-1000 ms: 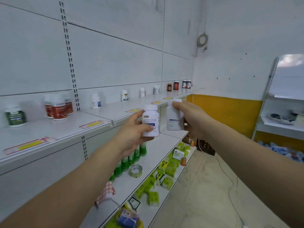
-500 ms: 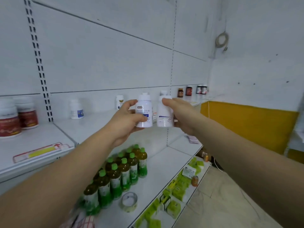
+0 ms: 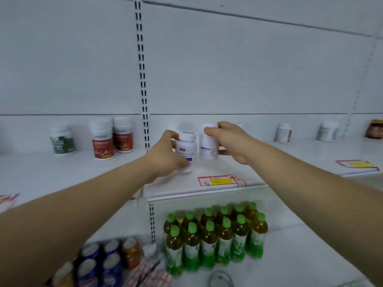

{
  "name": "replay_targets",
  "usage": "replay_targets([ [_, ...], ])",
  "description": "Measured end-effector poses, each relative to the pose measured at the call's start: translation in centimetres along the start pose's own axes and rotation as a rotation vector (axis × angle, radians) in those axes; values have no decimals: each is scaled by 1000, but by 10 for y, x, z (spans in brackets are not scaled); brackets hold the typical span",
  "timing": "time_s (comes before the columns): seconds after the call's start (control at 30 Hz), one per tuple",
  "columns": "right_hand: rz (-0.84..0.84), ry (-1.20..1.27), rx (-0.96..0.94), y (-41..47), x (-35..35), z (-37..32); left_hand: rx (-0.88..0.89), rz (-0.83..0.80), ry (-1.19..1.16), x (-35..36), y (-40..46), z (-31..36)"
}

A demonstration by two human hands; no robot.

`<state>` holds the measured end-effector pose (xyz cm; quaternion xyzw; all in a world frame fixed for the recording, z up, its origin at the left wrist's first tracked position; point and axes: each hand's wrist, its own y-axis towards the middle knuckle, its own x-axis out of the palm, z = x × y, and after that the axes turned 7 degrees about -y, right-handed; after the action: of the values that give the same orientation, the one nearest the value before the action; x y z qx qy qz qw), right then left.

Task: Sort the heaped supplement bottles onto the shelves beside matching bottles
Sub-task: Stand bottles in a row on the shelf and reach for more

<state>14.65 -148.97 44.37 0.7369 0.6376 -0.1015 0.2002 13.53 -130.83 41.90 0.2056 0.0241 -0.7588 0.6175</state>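
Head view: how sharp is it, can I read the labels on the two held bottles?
Head view: motion blur, worst on the cans bottom left; wide-angle bend at the edges; flat light, no glare. The white bottle in the left hand and the one in the right hand have unreadable labels.

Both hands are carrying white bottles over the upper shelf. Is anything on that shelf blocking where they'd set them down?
Nothing visible blocks it. The shelf under the left hand and right hand shows bare white surface. The red-labelled bottles stand well off to the left, and the price tag lies at the front edge.
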Motion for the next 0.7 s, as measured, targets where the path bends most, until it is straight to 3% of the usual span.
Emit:
replay_targets([
  [0.27, -206, -106, -73, 84, 19, 30, -87, 164, 148, 3, 35, -24],
  [0.7, -185, -169, -169, 143, 32, 40, -134, 290, 333, 17, 82, -31],
])
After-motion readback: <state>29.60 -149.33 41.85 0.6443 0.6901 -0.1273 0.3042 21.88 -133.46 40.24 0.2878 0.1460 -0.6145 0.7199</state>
